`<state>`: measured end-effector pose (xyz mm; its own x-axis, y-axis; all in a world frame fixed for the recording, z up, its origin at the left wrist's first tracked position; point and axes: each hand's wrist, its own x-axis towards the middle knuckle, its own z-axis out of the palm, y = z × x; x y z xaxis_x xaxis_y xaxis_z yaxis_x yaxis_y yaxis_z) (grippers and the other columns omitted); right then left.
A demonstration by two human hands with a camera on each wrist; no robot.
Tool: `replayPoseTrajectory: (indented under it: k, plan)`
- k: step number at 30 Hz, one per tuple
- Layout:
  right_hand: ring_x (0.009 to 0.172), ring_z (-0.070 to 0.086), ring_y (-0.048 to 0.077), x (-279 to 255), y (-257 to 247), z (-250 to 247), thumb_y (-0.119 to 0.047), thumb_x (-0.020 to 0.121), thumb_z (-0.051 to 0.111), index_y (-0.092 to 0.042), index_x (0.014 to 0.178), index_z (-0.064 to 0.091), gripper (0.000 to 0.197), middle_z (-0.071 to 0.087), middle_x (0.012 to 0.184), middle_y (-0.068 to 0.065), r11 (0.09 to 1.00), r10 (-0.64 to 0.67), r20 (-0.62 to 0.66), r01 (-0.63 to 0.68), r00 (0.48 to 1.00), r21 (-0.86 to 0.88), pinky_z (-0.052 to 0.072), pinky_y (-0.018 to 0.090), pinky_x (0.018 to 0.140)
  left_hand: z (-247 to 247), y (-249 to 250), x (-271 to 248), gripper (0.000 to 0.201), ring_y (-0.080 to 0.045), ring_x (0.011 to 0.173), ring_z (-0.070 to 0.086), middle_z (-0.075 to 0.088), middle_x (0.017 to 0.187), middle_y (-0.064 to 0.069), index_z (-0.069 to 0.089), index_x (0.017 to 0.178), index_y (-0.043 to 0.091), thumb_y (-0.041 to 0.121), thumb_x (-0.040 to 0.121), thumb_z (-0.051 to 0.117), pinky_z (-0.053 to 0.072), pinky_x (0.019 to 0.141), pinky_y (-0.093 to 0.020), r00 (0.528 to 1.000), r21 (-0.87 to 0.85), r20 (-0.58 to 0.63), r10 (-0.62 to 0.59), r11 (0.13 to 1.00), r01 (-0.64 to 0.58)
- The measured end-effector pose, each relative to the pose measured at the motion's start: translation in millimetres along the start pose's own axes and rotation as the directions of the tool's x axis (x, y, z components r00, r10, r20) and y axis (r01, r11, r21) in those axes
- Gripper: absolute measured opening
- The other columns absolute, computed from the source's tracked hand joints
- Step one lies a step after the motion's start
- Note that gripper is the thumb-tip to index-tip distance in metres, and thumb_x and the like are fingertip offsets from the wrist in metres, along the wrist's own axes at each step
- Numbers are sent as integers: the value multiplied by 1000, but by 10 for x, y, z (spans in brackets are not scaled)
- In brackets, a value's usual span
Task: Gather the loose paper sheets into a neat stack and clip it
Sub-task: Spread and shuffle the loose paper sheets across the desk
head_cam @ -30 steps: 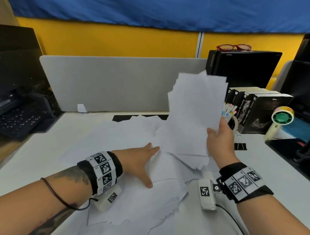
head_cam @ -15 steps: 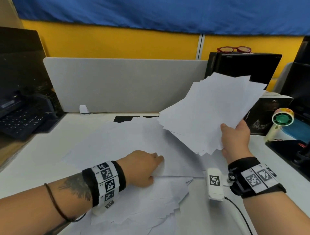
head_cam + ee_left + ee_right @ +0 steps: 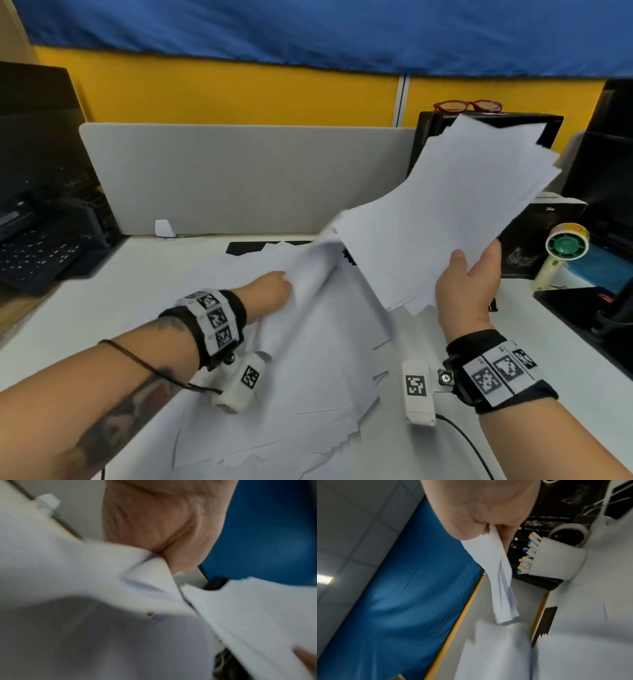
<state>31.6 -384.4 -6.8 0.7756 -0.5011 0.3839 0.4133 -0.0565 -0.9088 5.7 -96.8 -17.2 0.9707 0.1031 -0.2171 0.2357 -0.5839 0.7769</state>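
My right hand (image 3: 467,279) holds a fanned bundle of white sheets (image 3: 445,212) raised above the desk at the right; the right wrist view shows the bundle (image 3: 501,577) pinched between thumb and fingers. My left hand (image 3: 270,291) grips a loose sheet (image 3: 315,270) and lifts its edge off the heap of loose paper (image 3: 308,370) spread over the desk's middle. In the left wrist view the lifted sheet (image 3: 85,574) is blurred under my palm. A black binder clip (image 3: 618,505) lies by the books on the right.
A grey divider (image 3: 246,178) closes off the back of the white desk (image 3: 85,308). Black books (image 3: 534,246), a white pen cup (image 3: 556,561), a tape roll (image 3: 568,534) and a small hand fan (image 3: 561,253) crowd the right side. A keyboard (image 3: 37,253) sits at far left.
My left hand went from pressing flat on the heap to gripping a sheet and lifting it toward the bundle. The right hand tilted its bundle flatter and moved it right.
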Motion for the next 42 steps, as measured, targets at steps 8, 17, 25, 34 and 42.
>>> replayPoseTrajectory:
  k: [8,17,25,34,42]
  plan:
    - [128,47,9,-127,-35,100,1,104,39,-16,152,37,51,48,142,-4,995,88,212,-76,973,-65,36,13,107,-88,225,-106,36,-26,93,66,67,109,-7,51,137,13,6,104,38,55,77,-34,991,-455,-134,2,888,-63]
    - [114,59,22,-420,35,253,-41,106,41,-21,126,56,31,65,121,-1,860,509,444,-463,738,-216,46,35,97,515,379,-439,89,-6,155,24,27,168,13,29,162,30,82,90,43,13,130,-38,851,-30,441,287,952,-305]
    - [103,67,32,-491,476,164,0,69,79,-7,122,55,59,68,115,14,768,621,454,-380,639,-515,57,48,92,545,152,-420,74,-14,136,49,53,150,4,52,145,28,79,91,41,31,122,-36,899,27,388,201,973,-229]
    - [113,68,24,-330,352,97,11,85,69,-22,135,54,61,69,126,3,907,394,586,-403,708,-123,55,47,96,-216,-319,140,138,-38,148,33,27,163,-14,1,162,17,67,66,86,34,118,-58,895,-374,-314,-318,907,191]
    - [119,66,17,-407,-25,165,-28,87,70,-28,138,48,55,68,130,-5,947,209,684,-320,698,37,56,39,96,-188,33,-75,47,-18,121,69,71,133,0,62,139,16,28,94,72,53,101,-34,969,-573,-8,247,793,-206]
